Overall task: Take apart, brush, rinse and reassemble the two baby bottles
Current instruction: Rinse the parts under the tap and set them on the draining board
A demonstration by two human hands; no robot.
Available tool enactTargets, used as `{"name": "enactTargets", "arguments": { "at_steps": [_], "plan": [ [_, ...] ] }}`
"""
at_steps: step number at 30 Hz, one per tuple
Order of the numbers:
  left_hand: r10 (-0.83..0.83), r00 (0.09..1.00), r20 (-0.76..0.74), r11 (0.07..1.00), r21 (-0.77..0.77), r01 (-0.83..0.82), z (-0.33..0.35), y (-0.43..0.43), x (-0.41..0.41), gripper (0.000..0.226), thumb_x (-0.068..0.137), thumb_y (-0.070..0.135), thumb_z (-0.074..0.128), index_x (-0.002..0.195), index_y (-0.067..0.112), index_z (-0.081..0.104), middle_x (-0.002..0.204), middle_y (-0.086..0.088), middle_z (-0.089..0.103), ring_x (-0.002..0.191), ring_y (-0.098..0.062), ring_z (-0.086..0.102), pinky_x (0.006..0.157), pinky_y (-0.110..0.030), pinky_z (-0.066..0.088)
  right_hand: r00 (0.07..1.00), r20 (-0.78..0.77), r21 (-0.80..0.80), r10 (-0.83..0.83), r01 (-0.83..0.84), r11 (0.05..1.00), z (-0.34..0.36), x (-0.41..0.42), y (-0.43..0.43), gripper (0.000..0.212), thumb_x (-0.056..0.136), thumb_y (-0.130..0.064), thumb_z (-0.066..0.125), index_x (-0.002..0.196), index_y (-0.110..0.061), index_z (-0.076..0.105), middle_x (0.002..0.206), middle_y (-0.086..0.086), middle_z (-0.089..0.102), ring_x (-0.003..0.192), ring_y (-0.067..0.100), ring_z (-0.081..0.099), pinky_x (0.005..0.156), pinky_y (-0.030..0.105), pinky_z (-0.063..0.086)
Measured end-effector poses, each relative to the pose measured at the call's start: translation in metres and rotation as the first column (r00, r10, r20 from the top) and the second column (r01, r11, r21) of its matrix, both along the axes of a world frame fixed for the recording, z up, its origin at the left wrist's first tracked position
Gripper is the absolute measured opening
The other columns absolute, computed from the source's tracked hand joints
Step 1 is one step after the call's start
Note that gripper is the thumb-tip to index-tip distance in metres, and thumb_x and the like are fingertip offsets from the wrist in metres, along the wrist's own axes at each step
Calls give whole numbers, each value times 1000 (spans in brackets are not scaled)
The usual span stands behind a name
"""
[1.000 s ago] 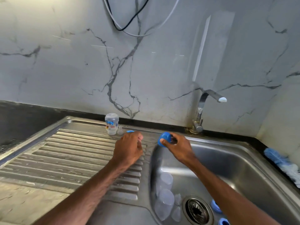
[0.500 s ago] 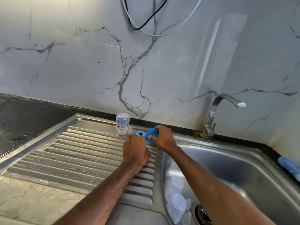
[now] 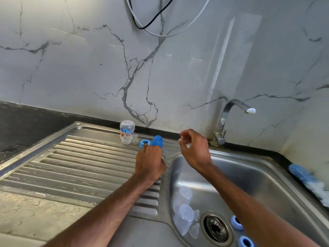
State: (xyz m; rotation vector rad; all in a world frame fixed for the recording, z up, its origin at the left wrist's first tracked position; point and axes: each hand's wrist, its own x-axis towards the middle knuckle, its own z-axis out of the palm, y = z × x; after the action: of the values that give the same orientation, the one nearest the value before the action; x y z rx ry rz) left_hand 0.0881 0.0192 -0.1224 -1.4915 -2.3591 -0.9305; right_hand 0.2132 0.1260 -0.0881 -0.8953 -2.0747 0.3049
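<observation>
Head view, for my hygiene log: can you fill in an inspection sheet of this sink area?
Surface: steel drainboard, wet.
Job's things: upturned bottle, clear teat, blue ring, blue cap at drainboard's back; clear parts, two blue rings in basin; blue brush right of basin.
Clutter: nothing seen.
Hands: left hand reaches cap, grip hidden; right hand loosely curled, empty.
Cables: black and white cables looped on marbled wall.
Surroundings: tap, dark counter.

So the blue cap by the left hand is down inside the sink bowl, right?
No. The blue cap stands on the draining board, next to the blue ring by the left hand, not in the sink bowl. The head view shows it.
</observation>
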Motion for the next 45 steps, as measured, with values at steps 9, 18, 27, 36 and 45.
{"name": "enactTargets", "arguments": {
  "at_steps": [9,18,27,36,45],
  "plan": [
    [-254,967,32,963,-81,256,-1,-3,38,9,84,9,69,88,17,68,87,5,69,88,-11,64,83,-31,56,955,297,-157,3,46,987,-49,69,-6,17,93,-9,69,104,-20,75,102,-5,75,87,9,69,79,26,59],
    [-294,956,19,953,-70,294,-9,-4,44,10,86,14,71,95,19,70,99,5,70,99,-10,60,82,-20,44,874,469,-271,126,7,962,-80,67,6,31,86,-44,81,108,-23,74,105,-6,74,91,8,67,85,30,57],
    [-323,946,-23,945,-56,322,-14,1,44,15,85,20,75,99,17,70,100,3,69,102,-11,56,90,-26,51,719,631,-487,293,74,870,-81,37,0,44,94,-55,65,115,-16,70,56,-1,68,50,13,69,59,25,58],
    [-334,942,-34,941,-74,330,-18,4,38,14,84,9,66,89,22,66,94,7,67,97,-10,54,84,-24,45,939,335,-403,74,72,912,-31,92,22,34,95,-40,71,116,-13,72,105,8,76,80,20,75,74,33,64],
    [-330,943,-55,941,-97,324,-15,15,43,18,85,8,63,83,25,68,85,12,67,91,-8,57,85,-27,52,966,133,-545,-222,258,798,-46,162,33,25,91,-27,75,92,-2,76,89,17,76,83,30,75,76,47,64]
  ]
}}
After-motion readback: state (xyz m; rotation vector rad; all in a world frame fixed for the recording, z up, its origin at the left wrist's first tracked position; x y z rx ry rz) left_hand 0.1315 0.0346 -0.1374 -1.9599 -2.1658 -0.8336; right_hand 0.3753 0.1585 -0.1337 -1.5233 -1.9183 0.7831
